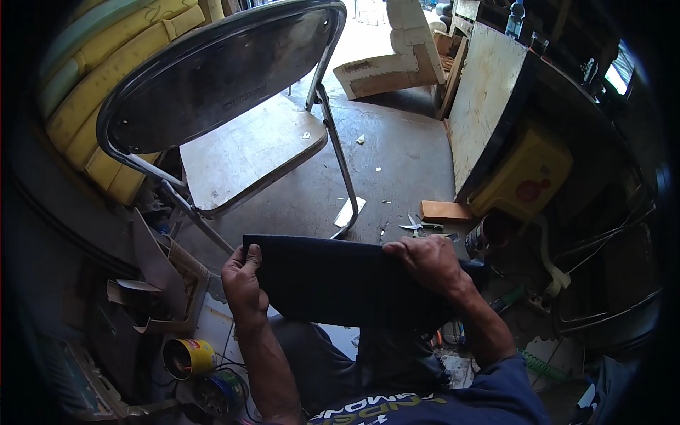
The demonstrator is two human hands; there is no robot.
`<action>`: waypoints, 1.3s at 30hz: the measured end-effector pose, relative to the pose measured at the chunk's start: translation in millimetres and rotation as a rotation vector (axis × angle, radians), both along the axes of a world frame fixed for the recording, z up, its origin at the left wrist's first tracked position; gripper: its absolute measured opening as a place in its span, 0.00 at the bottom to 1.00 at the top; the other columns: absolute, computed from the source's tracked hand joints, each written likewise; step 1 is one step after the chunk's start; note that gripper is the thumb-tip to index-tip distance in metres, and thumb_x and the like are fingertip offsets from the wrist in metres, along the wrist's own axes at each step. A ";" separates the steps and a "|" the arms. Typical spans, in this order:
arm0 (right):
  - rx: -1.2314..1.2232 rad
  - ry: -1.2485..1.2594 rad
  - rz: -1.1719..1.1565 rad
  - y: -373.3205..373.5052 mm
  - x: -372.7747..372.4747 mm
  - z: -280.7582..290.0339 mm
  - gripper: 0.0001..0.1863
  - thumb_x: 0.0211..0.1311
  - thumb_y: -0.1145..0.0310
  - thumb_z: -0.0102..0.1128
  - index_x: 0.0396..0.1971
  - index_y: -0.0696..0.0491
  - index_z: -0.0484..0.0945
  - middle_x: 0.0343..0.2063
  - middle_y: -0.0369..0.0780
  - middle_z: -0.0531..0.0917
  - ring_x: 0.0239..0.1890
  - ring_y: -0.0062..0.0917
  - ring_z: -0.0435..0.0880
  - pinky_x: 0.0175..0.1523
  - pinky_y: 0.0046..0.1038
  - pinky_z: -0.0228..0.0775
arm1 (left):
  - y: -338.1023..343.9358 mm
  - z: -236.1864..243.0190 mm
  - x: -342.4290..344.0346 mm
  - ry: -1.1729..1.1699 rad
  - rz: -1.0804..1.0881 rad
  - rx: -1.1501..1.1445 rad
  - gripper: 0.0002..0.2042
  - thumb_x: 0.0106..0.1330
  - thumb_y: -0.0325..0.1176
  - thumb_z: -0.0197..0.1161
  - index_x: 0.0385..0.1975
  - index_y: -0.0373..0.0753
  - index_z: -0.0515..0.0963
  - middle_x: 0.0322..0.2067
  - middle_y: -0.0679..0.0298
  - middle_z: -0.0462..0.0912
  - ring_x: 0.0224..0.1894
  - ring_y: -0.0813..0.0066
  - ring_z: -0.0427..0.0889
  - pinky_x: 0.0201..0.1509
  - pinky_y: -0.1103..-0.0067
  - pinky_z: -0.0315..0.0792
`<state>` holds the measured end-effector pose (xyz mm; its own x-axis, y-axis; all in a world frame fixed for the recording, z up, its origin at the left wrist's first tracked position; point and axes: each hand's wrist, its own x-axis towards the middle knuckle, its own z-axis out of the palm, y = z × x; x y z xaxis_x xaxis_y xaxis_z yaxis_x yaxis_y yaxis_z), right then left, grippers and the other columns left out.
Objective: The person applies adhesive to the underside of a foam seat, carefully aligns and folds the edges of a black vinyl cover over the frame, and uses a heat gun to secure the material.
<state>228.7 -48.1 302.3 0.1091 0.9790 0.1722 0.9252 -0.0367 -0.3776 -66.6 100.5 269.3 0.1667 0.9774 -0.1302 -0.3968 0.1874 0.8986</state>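
A dark, flat sheet of material (333,280) stretches across the person's lap. My left hand (242,278) grips its left end, thumb on the upper face near the top corner. My right hand (432,263) is closed on its upper edge toward the right. Beyond the sheet stands a metal folding chair with a pale seat (251,152) and a black oval backrest (212,81). Scissors (414,227) lie on the brown surface just past my right hand, beside an orange-brown block (443,210).
Yellow cushions (99,142) are stacked at left. A cardboard box (191,280) and a yellow can (190,358) sit lower left. A wooden board (478,99), yellow plastic container (524,166) and dark can (482,237) are at right. A pale seat frame (382,71) stands at the back.
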 end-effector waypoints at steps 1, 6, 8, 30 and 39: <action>0.065 -0.012 0.016 -2.2 7.0 -4.8 0.20 0.77 0.52 0.55 0.34 0.51 0.87 0.25 0.46 0.86 0.29 0.43 0.88 0.36 0.41 0.80 | 0.7 -0.2 -1.4 -0.030 0.015 -0.022 0.07 0.75 0.28 0.64 0.43 0.30 0.82 0.36 0.60 0.88 0.36 0.75 0.85 0.45 0.79 0.79; 0.179 -0.189 -0.033 -2.7 19.7 7.4 0.19 0.77 0.52 0.55 0.38 0.52 0.85 0.31 0.44 0.88 0.35 0.39 0.89 0.43 0.42 0.79 | 0.5 0.5 7.7 -0.129 0.038 -0.067 0.06 0.75 0.28 0.63 0.42 0.31 0.82 0.36 0.61 0.87 0.38 0.74 0.86 0.49 0.78 0.81; 0.401 -0.426 -0.093 1.5 23.3 12.3 0.18 0.76 0.55 0.57 0.50 0.53 0.83 0.46 0.44 0.87 0.53 0.37 0.85 0.64 0.46 0.70 | -2.3 7.3 2.8 -0.163 0.115 -0.074 0.06 0.75 0.28 0.62 0.44 0.31 0.81 0.37 0.62 0.87 0.39 0.74 0.86 0.51 0.77 0.81; -0.265 1.493 -0.007 -21.4 6.7 2.4 0.23 0.63 0.64 0.77 0.53 0.60 0.81 0.41 0.39 0.87 0.41 0.20 0.87 0.52 0.25 0.80 | -101.7 17.1 10.4 -0.126 -0.280 -0.104 0.35 0.74 0.34 0.65 0.74 0.37 0.51 0.62 0.48 0.73 0.62 0.54 0.79 0.67 0.59 0.75; -0.503 1.542 0.088 -19.5 13.7 -1.3 0.20 0.72 0.50 0.66 0.44 0.54 0.80 0.35 0.32 0.84 0.36 0.14 0.83 0.45 0.21 0.77 | -127.7 -7.1 11.5 -0.298 -0.194 -0.278 0.27 0.71 0.18 0.59 0.70 0.40 0.67 0.62 0.58 0.78 0.64 0.64 0.79 0.68 0.64 0.75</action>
<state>242.4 -67.7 301.0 -0.1909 0.9118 -0.3637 -0.2943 -0.4066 -0.8649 -55.1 -27.2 262.1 0.4136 0.8588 -0.3024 -0.5641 0.5024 0.6553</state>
